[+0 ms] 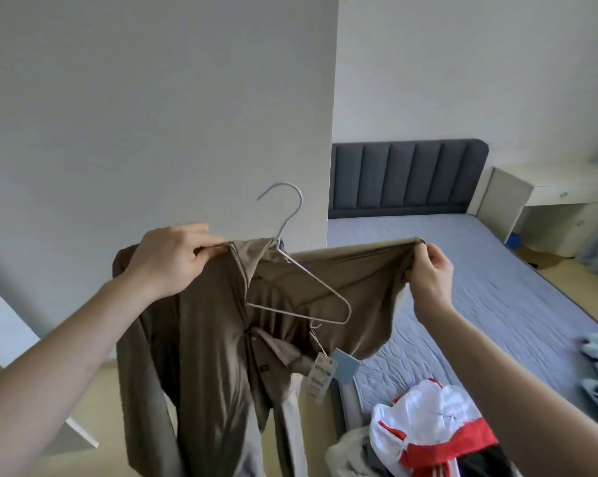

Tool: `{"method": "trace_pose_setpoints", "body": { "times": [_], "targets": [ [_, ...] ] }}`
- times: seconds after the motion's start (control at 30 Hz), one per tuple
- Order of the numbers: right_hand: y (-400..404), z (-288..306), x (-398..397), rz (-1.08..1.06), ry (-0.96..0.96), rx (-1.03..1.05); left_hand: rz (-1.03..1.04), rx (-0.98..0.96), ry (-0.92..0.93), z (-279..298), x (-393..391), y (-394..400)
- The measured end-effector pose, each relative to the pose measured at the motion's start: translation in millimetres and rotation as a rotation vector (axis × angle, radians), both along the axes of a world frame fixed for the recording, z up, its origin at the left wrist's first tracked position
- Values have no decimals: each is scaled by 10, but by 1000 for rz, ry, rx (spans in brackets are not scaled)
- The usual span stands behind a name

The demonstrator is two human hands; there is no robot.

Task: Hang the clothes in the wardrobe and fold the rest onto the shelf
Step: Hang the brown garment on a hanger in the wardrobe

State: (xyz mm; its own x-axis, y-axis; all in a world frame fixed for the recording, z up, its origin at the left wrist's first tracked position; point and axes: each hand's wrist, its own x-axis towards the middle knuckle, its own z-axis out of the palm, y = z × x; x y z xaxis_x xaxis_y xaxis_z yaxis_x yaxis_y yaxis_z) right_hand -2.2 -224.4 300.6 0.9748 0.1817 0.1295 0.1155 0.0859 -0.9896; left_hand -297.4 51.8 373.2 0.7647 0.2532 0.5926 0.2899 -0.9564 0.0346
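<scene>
Here, brown thin-fabric zip jacket [204, 339] held up mid-scene, collar edge pinched by left hand [173, 256], opposite edge pinched by right hand [428, 270]. White wire hanger [301, 270] partly inside neck, hook upward. Paper tags [321, 376] dangling. Behind: white wardrobe panel [187, 98]. Right: grey quilted mattress [462, 287], red-white garment [435, 425] near.

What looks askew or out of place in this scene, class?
The white wire hanger sits tilted inside the brown jacket, only half threaded. Retail tags dangle from the jacket. Unsorted clothes, including a red-and-white garment, lie heaped on the bed.
</scene>
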Motion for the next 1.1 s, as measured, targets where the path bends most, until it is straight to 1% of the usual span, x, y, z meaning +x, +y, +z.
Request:
{"method": "trace_pose_setpoints", "body": {
  "times": [0.1, 0.17, 0.23, 0.33, 0.43, 0.47, 0.5, 0.53, 0.57, 0.67, 0.73, 0.8, 0.97, 1.03, 1.07, 1.1],
  "targets": [
    [-14, 386, -56, 30, -77, 77, -9, 94, 15, -100, 47, 73],
    [10, 648, -143, 86, -108, 132, -4, 142, 13, -180, 101, 101],
    [54, 887, -282, 178, -135, 194, 35, 140, 7, -261, 164, 118],
    [143, 1157, -552, 404, -182, 270, 136, 57, 10, -367, 251, 148],
    [216, 1242, -872, 682, -319, 176, 195, -6, -19, -428, 271, 199],
    [235, 1233, -967, 753, -355, 150, 205, -17, -47, -432, 256, 219],
    [248, 1241, -1043, 780, -377, 156, 206, -19, -80, -424, 229, 236],
    [256, 1283, -1091, 758, -372, 204, 199, -15, -111, -409, 188, 254],
    [264, 1346, -1092, 692, -334, 286, 186, 1, -134, -395, 141, 269],
    [254, 1578, -874, 471, -142, 527, 131, 109, -158, -379, 13, 312],
    [227, 1638, -759, 419, -67, 590, 92, 176, -167, -374, -4, 314],
    [221, 1575, -771, 490, -67, 525, 76, 216, -180, -373, 33, 281],
    [187, 1253, -1196, 901, -252, 167, 26, 267, -179, -363, 211, 101],
    [175, 1084, -1303, 1045, -230, 31, 17, 223, -201, -361, 289, 35],
    [169, 986, -1333, 1110, -230, -73, 25, 172, -221, -351, 316, 0],
    [172, 865, -1335, 1152, -271, -219, 45, 115, -247, -334, 332, -35]
  ]
}}
